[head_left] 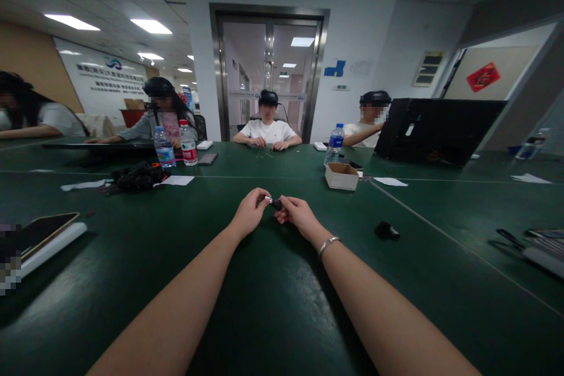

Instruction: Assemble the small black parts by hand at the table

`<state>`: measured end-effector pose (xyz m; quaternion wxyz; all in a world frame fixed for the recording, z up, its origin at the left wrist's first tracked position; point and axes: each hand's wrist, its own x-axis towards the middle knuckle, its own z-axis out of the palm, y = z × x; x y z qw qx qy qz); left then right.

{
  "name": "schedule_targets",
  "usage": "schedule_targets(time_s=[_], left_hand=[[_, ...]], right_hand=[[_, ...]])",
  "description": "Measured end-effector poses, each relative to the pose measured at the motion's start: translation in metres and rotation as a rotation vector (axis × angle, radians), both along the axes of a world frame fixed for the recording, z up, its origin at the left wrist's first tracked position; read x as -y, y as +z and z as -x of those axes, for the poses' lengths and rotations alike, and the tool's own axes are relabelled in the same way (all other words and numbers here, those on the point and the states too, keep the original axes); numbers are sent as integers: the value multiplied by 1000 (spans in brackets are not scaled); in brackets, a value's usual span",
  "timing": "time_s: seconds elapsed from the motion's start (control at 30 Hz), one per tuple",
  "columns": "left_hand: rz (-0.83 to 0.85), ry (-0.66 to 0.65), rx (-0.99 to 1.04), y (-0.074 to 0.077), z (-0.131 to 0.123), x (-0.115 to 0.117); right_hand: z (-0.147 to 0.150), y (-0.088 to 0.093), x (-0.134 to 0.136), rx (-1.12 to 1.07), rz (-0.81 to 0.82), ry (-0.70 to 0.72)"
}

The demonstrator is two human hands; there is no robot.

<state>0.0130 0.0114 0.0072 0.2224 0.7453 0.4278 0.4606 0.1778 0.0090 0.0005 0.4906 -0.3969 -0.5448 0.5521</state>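
Note:
Both hands meet over the green table (259, 317), pinching a small dark object with a silvery end (275, 204). Its silvery end lies at the fingertips of my left hand (250, 211), whose thumb and fingers are closed together. My right hand (300, 215) grips the black end, fingers curled, a silver bracelet at the wrist. The object is too small for me to tell its kind. To the right of my hands, a separate small black piece with a shiny end (388, 231) lies on the table.
Beyond my hands stand an open cardboard box (342, 177) and water bottles (335, 144). A dark tangled bundle (137, 176) lies far left, near paper sheets. A phone-like slab (44, 232) is at left, a large black panel (440, 129) at right. Several people sit opposite.

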Motion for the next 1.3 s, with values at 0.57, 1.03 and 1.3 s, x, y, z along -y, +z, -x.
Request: schedule_targets(time_s=[0.57,1.03,1.3], left_hand=[[244,215,-222,0,4,6],[593,413,-236,10,-2,-1],[246,320,-263,0,2,4]], right_hand=[[0,-4,-1,-26,-55,34],[8,1,8,306,-253,-109],[5,-2,2,205,-231,-104]])
